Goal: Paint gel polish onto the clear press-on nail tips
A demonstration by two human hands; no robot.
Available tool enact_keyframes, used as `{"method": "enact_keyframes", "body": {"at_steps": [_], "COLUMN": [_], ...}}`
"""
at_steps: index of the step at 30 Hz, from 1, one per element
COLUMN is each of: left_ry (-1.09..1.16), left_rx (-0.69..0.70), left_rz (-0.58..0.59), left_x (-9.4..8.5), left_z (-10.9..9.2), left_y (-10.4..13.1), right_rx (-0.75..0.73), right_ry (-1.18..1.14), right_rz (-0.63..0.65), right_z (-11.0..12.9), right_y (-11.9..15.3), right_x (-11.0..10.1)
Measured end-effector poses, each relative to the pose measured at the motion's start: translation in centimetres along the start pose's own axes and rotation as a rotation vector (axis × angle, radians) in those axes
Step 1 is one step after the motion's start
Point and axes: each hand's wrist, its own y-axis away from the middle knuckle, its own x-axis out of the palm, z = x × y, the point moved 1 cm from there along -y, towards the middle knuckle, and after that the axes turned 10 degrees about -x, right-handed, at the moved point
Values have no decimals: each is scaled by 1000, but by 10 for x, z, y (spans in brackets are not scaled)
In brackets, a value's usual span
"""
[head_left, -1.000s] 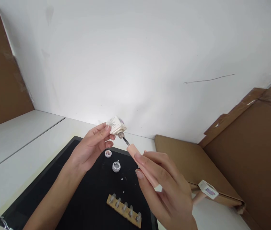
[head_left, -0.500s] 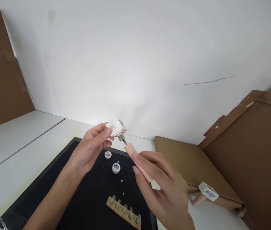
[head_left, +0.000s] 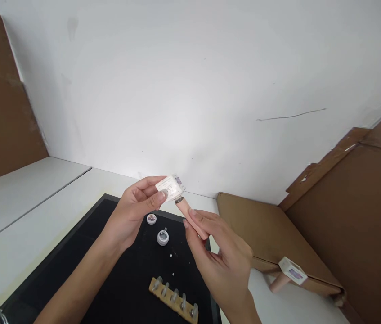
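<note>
Your left hand (head_left: pixel 143 202) is partly curled, thumb against fingers, and pinches a small white bottle (head_left: pixel 172 188) with a printed label. The bottle sits at those fingertips, tilted so that its neck points down toward your right hand (head_left: pixel 220 256). That right hand is closed to a pinch too, thumb and fingers gripping a long pink cap (head_left: pixel 192 220) between them, with the cap's far end up at the bottle's neck. A narrow greyish band shows where the two meet; you cannot tell from here whether the cap is fully seated. Below your hands and between your forearms lies a black mat (head_left: pixel 119 288). On it, just below your left fingers, is a small round lid (head_left: pixel 151 219) with a printed top, and a little nearer to you an open round jar (head_left: pixel 163 237) with a small shiny piece at its rim. Two white crumbs lie nearer still, then a tan strip (head_left: pixel 169 299) bearing a row of five clear tips (head_left: pixel 174 294), left of your right wrist. Beyond your right hand, to its right, is a flat cardboard box (head_left: pixel 264 229), and by its near edge a second white bottle (head_left: pixel 293 271) with a pink cap.
</note>
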Motion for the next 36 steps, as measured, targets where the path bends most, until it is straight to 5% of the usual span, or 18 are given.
{"method": "enact_keyframes", "body": {"at_steps": [5,9,22,28,32,36], "left_ry": [2,-37,-5,-49,-112,-142], "left_rx": [38,70,85,161,167,141], "left_rz": [-39,-60,24,-105,-149,-134], "left_x": [1,0,-6,0,-1,-3], "left_z": [3,4,-1,0,1,1], "left_y": [-1,-2,4,7,6,5], "right_rx": [-95,-26,561,426,268,246], "right_ry": [141,132,-727,-354,-111,-129], "right_rz": [27,93,137,11,61,137], "right_z": [1,3,4,10,12,8], "right_y": [4,3,2,9,7,1], "right_x": [3,3,-4,5,3,-6]}}
